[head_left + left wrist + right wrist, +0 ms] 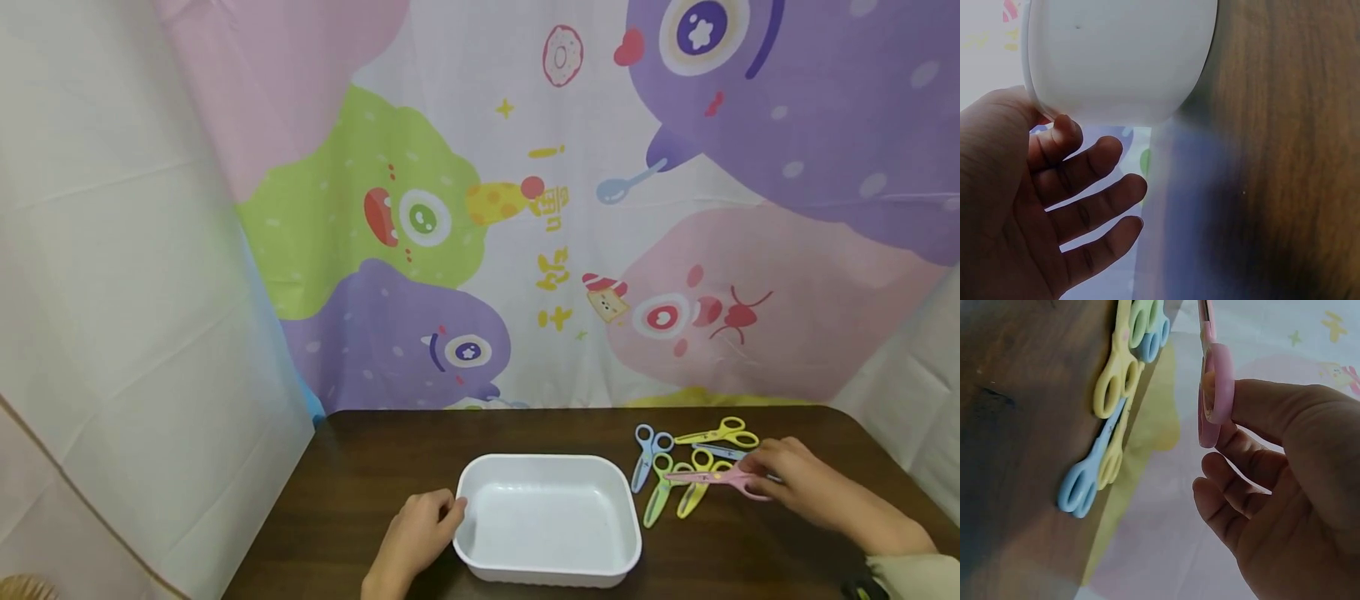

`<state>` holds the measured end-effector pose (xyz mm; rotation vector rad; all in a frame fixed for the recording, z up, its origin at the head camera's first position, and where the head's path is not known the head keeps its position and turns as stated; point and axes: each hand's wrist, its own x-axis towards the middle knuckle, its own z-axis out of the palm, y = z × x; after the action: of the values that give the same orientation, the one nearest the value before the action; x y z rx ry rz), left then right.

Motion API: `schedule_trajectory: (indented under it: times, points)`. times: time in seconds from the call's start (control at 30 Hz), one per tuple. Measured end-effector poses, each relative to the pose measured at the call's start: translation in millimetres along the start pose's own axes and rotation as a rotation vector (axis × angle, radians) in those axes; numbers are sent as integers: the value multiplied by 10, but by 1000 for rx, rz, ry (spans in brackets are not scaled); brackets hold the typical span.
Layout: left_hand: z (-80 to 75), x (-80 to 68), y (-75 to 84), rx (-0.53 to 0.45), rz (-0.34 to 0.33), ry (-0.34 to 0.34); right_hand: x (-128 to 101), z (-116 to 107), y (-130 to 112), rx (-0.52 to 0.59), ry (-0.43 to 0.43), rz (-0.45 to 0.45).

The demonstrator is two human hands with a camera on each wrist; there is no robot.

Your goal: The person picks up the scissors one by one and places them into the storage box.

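1. Right hand [795, 479] pinches the pink scissors [716, 477] by the handle loops, lifted just right of the white tray [547, 567].
2. Left hand [420, 529], fingers loosely curled, rests against the tray's left rim.
3. Scissors appear light, rigid plastic, slightly slick; the loops offer the best hold.
4. Remaining scissors [663, 471] lie right of the tray on the table [360, 467].
5. Backdrop characters unreadable; no brands seen.

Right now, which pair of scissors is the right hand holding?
The pink scissors: the right hand pinches their handle; the blue, green and yellow pairs lie untouched.
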<state>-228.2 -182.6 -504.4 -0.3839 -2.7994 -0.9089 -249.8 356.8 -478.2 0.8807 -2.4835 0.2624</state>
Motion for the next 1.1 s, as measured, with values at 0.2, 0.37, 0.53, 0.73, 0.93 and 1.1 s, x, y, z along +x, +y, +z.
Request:
schedule_trajectory:
  times: [0.2, 0.37, 0.53, 0.73, 0.93, 1.1]
  points:
    - [11, -4, -14, -3, 3, 7, 141, -75, -45, -11, -15, -18]
    - [24, -1, -24, -6, 3, 7, 270, -132, -86, -6, -19, -35]
    - [25, 3, -21, -7, 2, 8, 393, -149, -114, 0, 7, -87]
    - [8, 16, 2, -6, -2, 7, 544, -223, -214, 21, -46, -25]
    - [2, 19, 1, -19, -5, -7, 672, -251, -327, 48, -84, 8]
    - [7, 4, -17, -31, -11, -12, 794, -257, -458, 88, -137, 56]
